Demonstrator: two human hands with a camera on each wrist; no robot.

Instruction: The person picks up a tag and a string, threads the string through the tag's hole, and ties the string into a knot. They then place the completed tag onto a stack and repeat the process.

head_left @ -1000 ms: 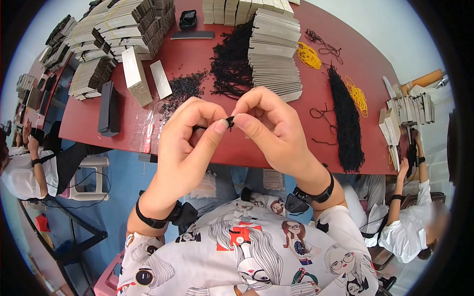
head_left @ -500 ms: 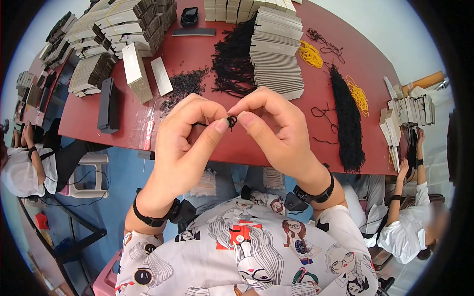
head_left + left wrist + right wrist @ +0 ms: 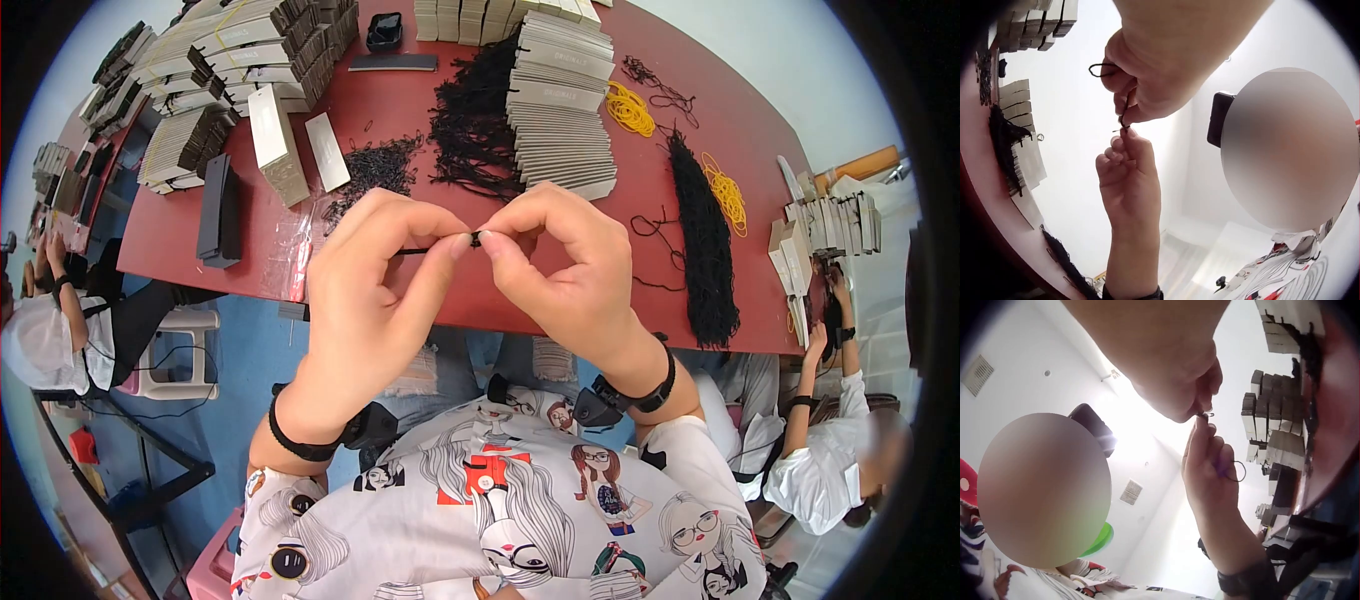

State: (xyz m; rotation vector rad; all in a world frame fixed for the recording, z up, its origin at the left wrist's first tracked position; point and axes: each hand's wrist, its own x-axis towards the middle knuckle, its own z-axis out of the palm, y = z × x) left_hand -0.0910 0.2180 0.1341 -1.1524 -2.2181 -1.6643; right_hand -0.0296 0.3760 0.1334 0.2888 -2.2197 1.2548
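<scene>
A thin black cord (image 3: 412, 251) runs across the fingers of the left hand (image 3: 370, 275), whose thumb and index finger pinch it. Facing it, the right hand (image 3: 572, 275) pinches the cord's end between thumb and index fingertip. A small dark knot-like bit (image 3: 476, 240) shows in the narrow gap between the two pinches. Both hands are raised in front of the table's near edge. In the left wrist view, a cord loop (image 3: 1090, 70) sticks out past the left hand's fingers; the right wrist view shows this loop (image 3: 1245, 470) too.
On the red table (image 3: 470, 300) lie a heap of small black pieces (image 3: 380, 165), a row of grey tags (image 3: 562, 110) with black cords, a black cord bundle (image 3: 705, 250) and yellow bands (image 3: 628, 110). Stacked tags (image 3: 250, 60) stand back left. Other people sit at both sides.
A small black curl showed between the fingertips half a second ago; now it is a compact bit. The right hand has shifted slightly right, and more straight cord shows across the left fingers.
</scene>
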